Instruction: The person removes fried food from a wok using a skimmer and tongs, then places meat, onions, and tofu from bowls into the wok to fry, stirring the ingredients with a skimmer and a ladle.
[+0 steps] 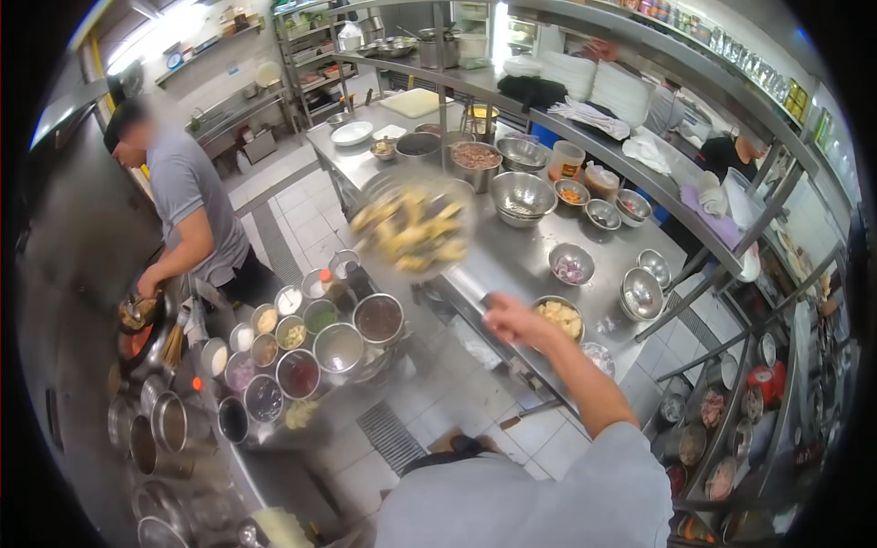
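My right hand (pixel 516 321) is wrapped round the handle of a long-handled strainer (pixel 473 285), its arm stretched forward. The strainer's round bowl is blurred by motion and carries yellowish, dark-edged food pieces (pixel 411 228). It hangs in the air by the near edge of the steel counter (pixel 512 251). Below my wrist, on the counter, a metal bowl holds pale yellow chunks (pixel 559 318). My left hand is out of sight.
At left a co-worker (pixel 196 192) handles food over a wok (pixel 146 352). Several containers of sauces and seasonings (pixel 338 347) stand on my left. Metal bowls (pixel 523 194) and a pot of brown food (pixel 476 157) sit on the counter, under a shelf with stacked plates (pixel 621 96).
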Demonstrator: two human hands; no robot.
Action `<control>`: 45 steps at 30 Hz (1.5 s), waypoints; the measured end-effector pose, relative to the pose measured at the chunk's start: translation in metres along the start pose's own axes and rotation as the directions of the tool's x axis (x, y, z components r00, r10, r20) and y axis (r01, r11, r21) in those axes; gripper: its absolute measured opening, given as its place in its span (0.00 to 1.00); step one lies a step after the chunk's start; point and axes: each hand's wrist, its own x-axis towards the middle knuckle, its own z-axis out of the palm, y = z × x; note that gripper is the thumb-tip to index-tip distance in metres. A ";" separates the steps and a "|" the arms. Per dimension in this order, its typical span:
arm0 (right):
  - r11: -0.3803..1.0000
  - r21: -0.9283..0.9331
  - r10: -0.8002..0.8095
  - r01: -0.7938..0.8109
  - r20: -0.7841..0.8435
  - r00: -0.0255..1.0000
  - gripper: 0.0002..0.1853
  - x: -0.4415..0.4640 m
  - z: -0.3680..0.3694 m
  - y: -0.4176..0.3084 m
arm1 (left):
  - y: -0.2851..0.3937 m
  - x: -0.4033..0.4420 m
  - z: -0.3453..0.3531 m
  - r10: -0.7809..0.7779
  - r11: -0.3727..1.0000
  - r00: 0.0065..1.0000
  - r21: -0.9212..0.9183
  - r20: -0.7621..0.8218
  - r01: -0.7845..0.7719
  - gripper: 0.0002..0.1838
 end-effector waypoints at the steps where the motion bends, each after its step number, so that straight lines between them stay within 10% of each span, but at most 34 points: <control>1: 0.998 -0.032 -0.057 0.053 -0.150 0.987 0.20 0.004 -0.028 -0.010 | -0.003 -0.003 0.006 -0.005 1.000 1.000 -0.002 -0.003 0.005 0.07; 9: 0.906 -0.416 -0.260 -0.073 -0.687 0.679 0.17 0.080 -0.239 -0.028 | -0.008 -0.064 0.048 -0.025 1.000 0.999 -0.005 -0.040 0.025 0.07; 15: 0.681 -0.627 -0.360 -0.378 -0.737 0.572 0.16 0.102 -0.253 -0.009 | 0.002 -0.084 0.045 0.049 0.999 0.998 0.004 -0.043 -0.049 0.07; 18: 0.696 -0.560 -0.407 -0.449 -0.823 0.396 0.22 0.111 -0.238 -0.005 | -0.015 0.074 -0.104 0.456 0.359 0.698 0.604 0.552 -0.711 0.10; 21: 0.684 -0.609 -0.512 -0.402 -0.793 0.330 0.23 0.106 -0.228 -0.006 | -0.008 0.041 -0.094 0.558 0.303 0.642 0.591 0.526 -0.748 0.09; 23: 0.685 -0.615 -0.523 -0.391 -0.788 0.324 0.23 0.105 -0.225 -0.006 | -0.002 0.042 -0.101 0.584 0.302 0.655 0.621 0.480 -0.724 0.08; 27: 0.752 -0.494 -0.409 -0.436 -0.869 0.279 0.24 0.142 -0.230 0.011 | 0.020 -0.031 -0.069 0.140 0.990 0.988 -0.005 0.070 -0.140 0.16; 28: 0.723 -0.559 -0.470 -0.406 -0.829 0.304 0.22 0.178 -0.264 0.043 | 0.031 -0.009 -0.104 0.032 0.963 0.999 0.265 0.032 -0.039 0.24; 29: 0.880 -0.466 -0.436 0.088 -0.722 0.537 0.23 0.169 -0.260 0.066 | 0.031 -0.050 -0.072 0.113 0.979 0.980 0.188 -0.163 -0.081 0.26; 31: 0.871 0.018 -0.451 0.492 -0.369 0.812 0.24 0.147 -0.231 0.088 | 0.047 -0.067 -0.087 0.127 0.973 0.972 0.215 -0.198 -0.083 0.31; 33: 0.973 0.082 -0.144 0.214 -0.512 0.847 0.18 0.143 -0.152 0.063 | 0.061 -0.060 -0.131 0.147 0.987 0.975 0.088 -0.167 -0.134 0.15; 34: 0.958 0.020 -0.268 0.284 -0.281 0.922 0.12 0.146 -0.132 0.074 | 0.072 -0.065 -0.138 0.172 0.981 0.982 -0.078 -0.081 -0.179 0.10; 35: 0.952 0.063 -0.248 0.301 -0.423 0.871 0.11 0.101 -0.029 0.058 | 0.086 -0.082 -0.124 0.215 0.976 0.949 0.012 -0.231 -0.219 0.08; 41: 0.978 0.052 -0.209 0.204 0.132 0.969 0.16 -0.018 0.290 0.095 | 0.140 -0.084 -0.209 0.268 0.962 0.924 0.123 -0.272 -0.243 0.06; 45: 0.977 -0.136 -0.061 0.167 0.567 0.821 0.23 -0.036 0.484 0.116 | 0.158 -0.083 -0.259 0.279 0.951 0.928 0.209 -0.248 -0.230 0.08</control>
